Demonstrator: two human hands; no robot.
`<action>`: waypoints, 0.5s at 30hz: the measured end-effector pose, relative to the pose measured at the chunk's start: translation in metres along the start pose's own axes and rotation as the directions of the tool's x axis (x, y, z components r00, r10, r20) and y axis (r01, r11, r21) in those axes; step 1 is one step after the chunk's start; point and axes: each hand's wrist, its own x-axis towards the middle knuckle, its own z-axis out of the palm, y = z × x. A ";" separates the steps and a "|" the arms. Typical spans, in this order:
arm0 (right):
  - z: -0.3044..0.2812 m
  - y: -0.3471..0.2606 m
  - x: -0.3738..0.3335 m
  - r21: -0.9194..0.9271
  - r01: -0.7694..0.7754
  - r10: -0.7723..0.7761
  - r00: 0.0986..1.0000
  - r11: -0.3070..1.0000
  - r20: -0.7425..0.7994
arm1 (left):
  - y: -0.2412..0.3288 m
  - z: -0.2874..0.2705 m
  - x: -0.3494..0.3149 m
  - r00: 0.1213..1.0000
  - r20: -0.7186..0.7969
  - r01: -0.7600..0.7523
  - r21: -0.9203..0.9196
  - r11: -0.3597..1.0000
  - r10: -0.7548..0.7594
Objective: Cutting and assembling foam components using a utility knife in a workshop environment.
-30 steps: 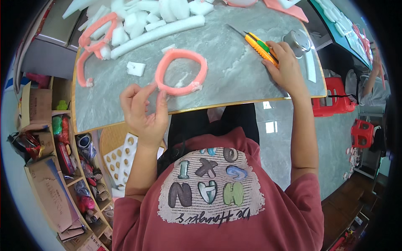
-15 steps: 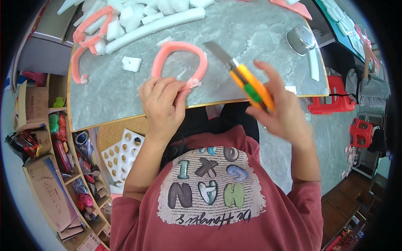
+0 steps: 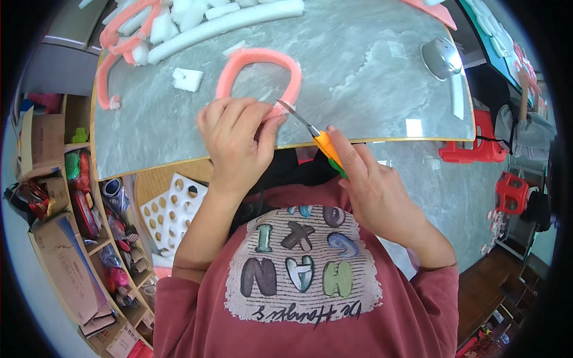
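A pink foam ring (image 3: pixel 261 55) lies on the grey marbled table (image 3: pixel 358 77) close to its front edge. My left hand (image 3: pixel 236 134) is closed on the ring's near side, fingers pinching the foam. In my right hand (image 3: pixel 375 188) is a utility knife (image 3: pixel 325 146) with a yellow and green handle, gripped with the index finger along it. Its blade tip touches the ring at a whitish, rough patch (image 3: pixel 279 109) just right of my left fingertips. A small white foam piece (image 3: pixel 187 79) lies to the left of the ring.
White foam pieces (image 3: pixel 227 27) and looped pink foam strips (image 3: pixel 110 74) lie at the far left. A metal bowl (image 3: pixel 440 58) stands at the right beside a white strip (image 3: pixel 457 98). Shelves (image 3: pixel 98 244) line the left, and red stools (image 3: pixel 477 143) stand at right.
The knife in my right hand has come down and left, from above the table onto the ring's rough patch. My left hand keeps its hold on the ring.
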 end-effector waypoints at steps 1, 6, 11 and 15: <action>0.000 0.001 0.001 -0.002 0.000 0.000 1.000 1.000 -0.008 | 0.000 0.000 0.000 1.000 0.013 0.002 0.006 1.000 -0.002; 0.000 0.002 0.002 -0.025 0.025 -0.026 1.000 0.999 -0.015 | -0.002 0.000 0.000 1.000 0.022 0.001 0.022 1.000 -0.002; -0.001 0.001 0.004 -0.029 0.035 -0.036 0.999 0.999 -0.015 | -0.002 0.002 0.000 1.000 0.013 -0.007 0.027 1.000 0.007; -0.004 -0.004 0.007 -0.060 0.015 -0.015 1.000 0.998 0.008 | -0.003 0.002 -0.001 1.000 0.008 -0.006 0.027 1.000 0.006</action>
